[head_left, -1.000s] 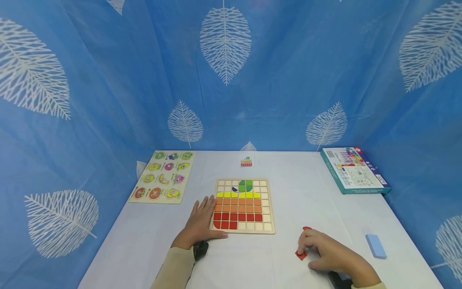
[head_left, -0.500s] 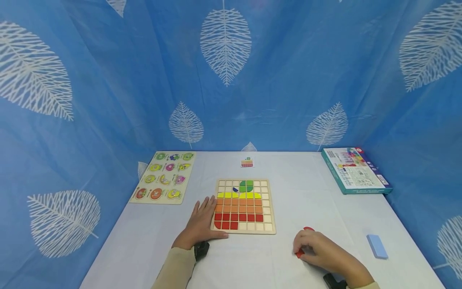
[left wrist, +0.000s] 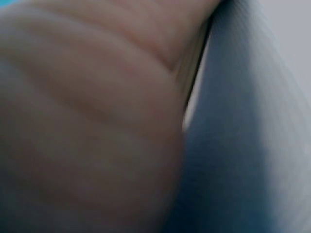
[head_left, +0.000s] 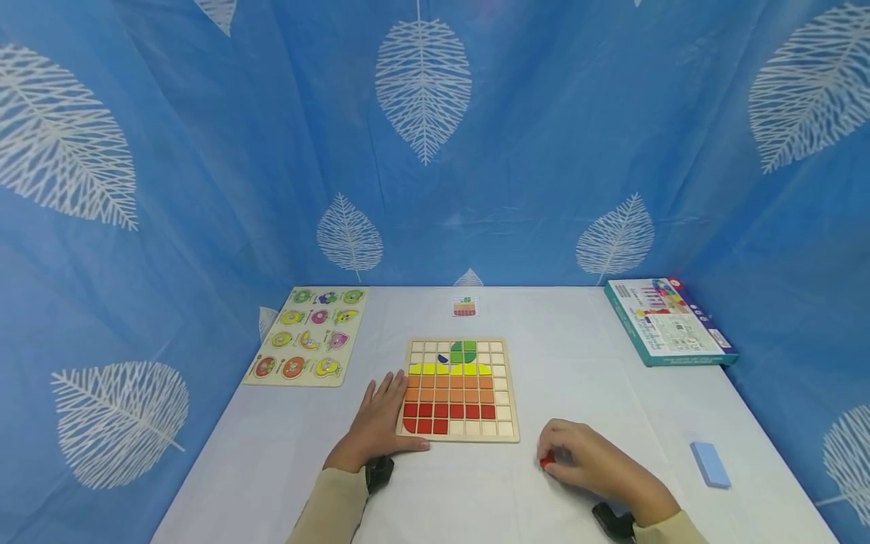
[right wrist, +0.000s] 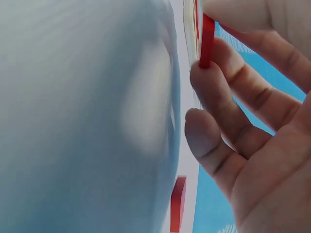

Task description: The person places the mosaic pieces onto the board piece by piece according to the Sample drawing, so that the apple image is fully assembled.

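Red shows between the curled fingers of the right hand [head_left: 587, 461] in the head view: a small red tile [head_left: 547, 460] pinched at their tips, low over the white table [head_left: 598, 378], just to the right of the wooden grid board's [head_left: 505, 393] near right corner. That board carries a partly filled picture, with green and one dark blue piece at the top, a yellow row, orange rows and red rows below, and the last red row filled only at its left. The left hand [head_left: 379, 423] lies flat with straight fingers, its tips touching the board's left edge. Further off sit a fruit peg puzzle [head_left: 307, 335] at the far left, a small pattern card [head_left: 465, 306] beyond the board, a teal box [head_left: 666, 321] at the far right and a pale blue block [head_left: 710, 463] near the right edge. From the left wrist, only blurred skin of the palm fills the frame. From the right wrist, the fingers [right wrist: 228, 97] and thumb grip the red tile [right wrist: 206, 41] edge-on, and a second red piece [right wrist: 178, 204] lies on the table nearer the wrist, apart from the hand.
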`<state>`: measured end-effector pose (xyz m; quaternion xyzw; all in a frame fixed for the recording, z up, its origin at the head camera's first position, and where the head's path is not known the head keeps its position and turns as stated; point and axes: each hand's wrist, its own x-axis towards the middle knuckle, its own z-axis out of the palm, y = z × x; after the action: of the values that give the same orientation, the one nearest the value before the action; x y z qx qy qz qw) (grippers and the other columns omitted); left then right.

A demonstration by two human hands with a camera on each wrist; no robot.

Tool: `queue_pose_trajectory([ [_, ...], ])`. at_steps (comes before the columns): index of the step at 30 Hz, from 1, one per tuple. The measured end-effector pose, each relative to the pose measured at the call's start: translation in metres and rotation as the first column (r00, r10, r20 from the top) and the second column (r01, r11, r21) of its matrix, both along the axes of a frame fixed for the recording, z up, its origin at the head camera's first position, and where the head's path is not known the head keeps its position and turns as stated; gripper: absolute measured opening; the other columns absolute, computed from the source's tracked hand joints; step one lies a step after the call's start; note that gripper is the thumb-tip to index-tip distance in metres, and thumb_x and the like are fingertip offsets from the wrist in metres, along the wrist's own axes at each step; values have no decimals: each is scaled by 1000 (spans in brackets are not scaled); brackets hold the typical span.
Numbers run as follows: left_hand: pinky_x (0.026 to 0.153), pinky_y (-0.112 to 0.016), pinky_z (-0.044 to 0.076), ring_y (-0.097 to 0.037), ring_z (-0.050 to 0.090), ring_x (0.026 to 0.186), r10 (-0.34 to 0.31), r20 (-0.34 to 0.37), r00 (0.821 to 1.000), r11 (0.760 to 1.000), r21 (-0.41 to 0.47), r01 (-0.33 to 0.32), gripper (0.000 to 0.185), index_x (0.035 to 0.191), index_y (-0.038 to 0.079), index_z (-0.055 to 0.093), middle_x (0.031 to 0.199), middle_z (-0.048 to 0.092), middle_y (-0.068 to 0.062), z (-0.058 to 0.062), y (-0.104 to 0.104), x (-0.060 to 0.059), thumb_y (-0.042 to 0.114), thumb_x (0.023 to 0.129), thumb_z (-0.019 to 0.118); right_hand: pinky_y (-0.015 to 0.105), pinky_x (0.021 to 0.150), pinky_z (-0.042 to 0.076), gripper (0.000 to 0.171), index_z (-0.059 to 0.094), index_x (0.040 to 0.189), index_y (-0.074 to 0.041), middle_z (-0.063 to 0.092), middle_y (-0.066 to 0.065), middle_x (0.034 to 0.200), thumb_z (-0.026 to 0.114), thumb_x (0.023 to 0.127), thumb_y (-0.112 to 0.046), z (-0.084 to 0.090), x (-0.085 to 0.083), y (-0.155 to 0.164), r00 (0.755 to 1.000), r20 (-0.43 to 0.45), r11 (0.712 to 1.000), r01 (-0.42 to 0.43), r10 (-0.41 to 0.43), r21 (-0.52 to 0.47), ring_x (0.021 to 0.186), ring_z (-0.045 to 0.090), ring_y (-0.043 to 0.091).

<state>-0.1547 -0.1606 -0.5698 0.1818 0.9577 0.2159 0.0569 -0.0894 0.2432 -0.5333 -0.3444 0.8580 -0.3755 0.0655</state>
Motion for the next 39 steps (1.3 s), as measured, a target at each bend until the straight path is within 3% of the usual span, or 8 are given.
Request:
queue_pose_trajectory([
  [15,125,-60,3,-35,15,158,6,18,1000,1000,7,-6,135,166,4,27,171,26,-14,1,1,3,71,66,87,32,76,57,19,73,99,-16,68,-11,98,85,90,-4,-1,-36,-53,980,-195,999,-44,37,-33,86,64,9],
  [21,124,-60,4,-35,16,158,7,-3,1000,1000,-1,-7,134,166,4,28,171,27,-14,1,0,3,71,66,86,29,73,56,16,74,98,-14,68,-11,94,86,90,-7,-1,-53,-82,984,-180,999,-15,7,-44,82,62,12],
  [28,125,-59,4,-36,16,158,-12,-13,1000,1000,-12,12,134,165,2,28,171,27,-16,1,-2,1,74,68,85,25,72,53,12,76,96,-13,69,-10,91,86,90,-10,-1,-62,-122,986,-164,1000,-27,26,-5,81,58,4],
  [39,125,-59,5,-36,17,158,-15,-19,1000,1000,1,15,134,165,2,29,170,27,-16,0,-2,0,74,68,85,22,67,55,13,80,83,-15,68,-18,79,91,84,-9,-5,-62,-136,995,-90,999,40,-39,6,74,61,-1],
])
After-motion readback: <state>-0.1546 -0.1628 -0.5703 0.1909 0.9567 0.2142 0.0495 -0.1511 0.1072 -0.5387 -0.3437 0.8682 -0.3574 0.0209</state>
